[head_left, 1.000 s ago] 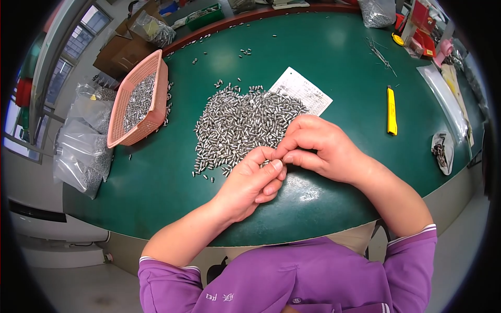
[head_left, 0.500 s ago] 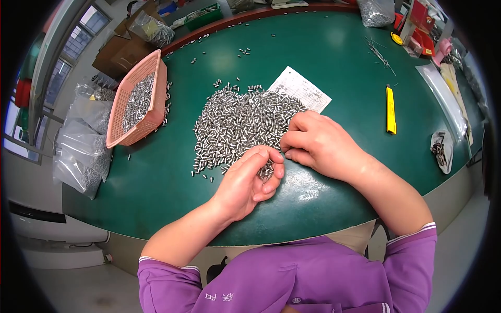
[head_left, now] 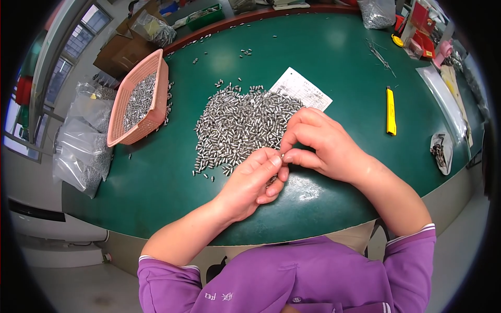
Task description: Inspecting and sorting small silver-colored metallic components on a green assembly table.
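Note:
A large heap of small silver metal pins (head_left: pixel 237 125) lies on the green table (head_left: pixel 156 182). My left hand (head_left: pixel 253 182) and my right hand (head_left: pixel 318 146) meet at the heap's near right edge. Their fingertips pinch together around a small metal pin (head_left: pixel 282 155), which is mostly hidden by the fingers. More pins seem tucked under my left palm. My forearms in purple sleeves come in from the lower edge.
A pink plastic basket (head_left: pixel 156 104) with several pins stands at the left. A white paper sheet (head_left: pixel 305 89) lies behind the heap. A yellow utility knife (head_left: pixel 390 110) lies to the right. Clear bags of parts (head_left: pixel 83 151) hang off the table's left edge.
My left hand had opened and curled over the heap's edge, then closed back against my right fingertips. My right hand shifted slightly toward me.

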The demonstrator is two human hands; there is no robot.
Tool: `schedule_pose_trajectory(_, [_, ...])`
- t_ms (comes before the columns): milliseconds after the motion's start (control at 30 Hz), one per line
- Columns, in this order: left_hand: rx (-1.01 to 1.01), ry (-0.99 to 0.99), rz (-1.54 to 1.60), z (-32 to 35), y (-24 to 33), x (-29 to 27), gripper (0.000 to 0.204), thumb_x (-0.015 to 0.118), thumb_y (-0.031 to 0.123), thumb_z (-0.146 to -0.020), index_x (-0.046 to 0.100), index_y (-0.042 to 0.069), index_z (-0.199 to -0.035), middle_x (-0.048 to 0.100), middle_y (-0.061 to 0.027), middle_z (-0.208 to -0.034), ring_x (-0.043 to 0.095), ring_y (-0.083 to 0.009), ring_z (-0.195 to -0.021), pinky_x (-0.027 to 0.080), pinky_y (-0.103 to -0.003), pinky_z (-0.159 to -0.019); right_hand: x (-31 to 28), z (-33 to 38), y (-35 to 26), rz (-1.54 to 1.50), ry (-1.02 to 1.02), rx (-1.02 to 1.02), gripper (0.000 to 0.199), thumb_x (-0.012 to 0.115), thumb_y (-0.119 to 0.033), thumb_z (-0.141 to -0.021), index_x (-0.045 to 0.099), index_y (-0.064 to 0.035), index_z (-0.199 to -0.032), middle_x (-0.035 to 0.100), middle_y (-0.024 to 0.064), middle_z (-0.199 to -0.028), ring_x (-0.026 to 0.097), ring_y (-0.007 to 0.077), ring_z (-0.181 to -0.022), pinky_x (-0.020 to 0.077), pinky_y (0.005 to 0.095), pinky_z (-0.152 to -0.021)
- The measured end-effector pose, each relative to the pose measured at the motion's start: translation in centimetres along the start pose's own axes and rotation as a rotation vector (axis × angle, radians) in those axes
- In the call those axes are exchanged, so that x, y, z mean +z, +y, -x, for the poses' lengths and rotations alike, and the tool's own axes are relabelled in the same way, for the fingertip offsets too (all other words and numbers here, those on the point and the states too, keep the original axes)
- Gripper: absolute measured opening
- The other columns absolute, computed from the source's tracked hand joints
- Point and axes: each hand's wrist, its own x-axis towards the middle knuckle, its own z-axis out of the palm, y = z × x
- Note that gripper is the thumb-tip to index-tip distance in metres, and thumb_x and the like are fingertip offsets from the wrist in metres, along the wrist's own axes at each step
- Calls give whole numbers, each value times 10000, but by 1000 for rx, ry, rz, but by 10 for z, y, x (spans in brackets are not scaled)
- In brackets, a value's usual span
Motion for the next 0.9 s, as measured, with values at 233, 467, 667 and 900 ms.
schedule_pose_trajectory(233, [14,-31,-2,-1,0,-4,148,440,210,-1023,487,69,-1029,513,-41,-853,393,-63,-578,282,-183,-431,3,1,3,-19,36,5,159,733,-108,-763,673,-89,-909,570,54,-900,578,234,-880,480,344,-763])
schedule_pose_trajectory(467, [-6,-6,18,0,2,-3,207,395,233,-1035,506,58,-1038,511,-56,-848,399,-83,-582,289,-192,-436,3,7,11,185,-14,118,131,688,-117,-773,673,-105,-903,566,55,-895,563,266,-917,482,388,-788])
schedule_pose_trajectory(667, [-3,-12,6,1,2,-3,249,352,226,-1036,514,38,-1046,515,-71,-870,417,-107,-602,303,-208,-445,3,7,10,213,-34,118,150,705,-92,-731,667,-110,-875,562,53,-892,567,259,-905,485,380,-785])
schedule_pose_trajectory(900, [105,46,78,1,4,-9,277,339,248,-1034,505,26,-1021,514,-94,-907,416,-117,-621,302,-210,-456,4,8,9,233,-42,76,132,707,-90,-729,656,-104,-850,556,46,-882,570,246,-888,486,370,-774])
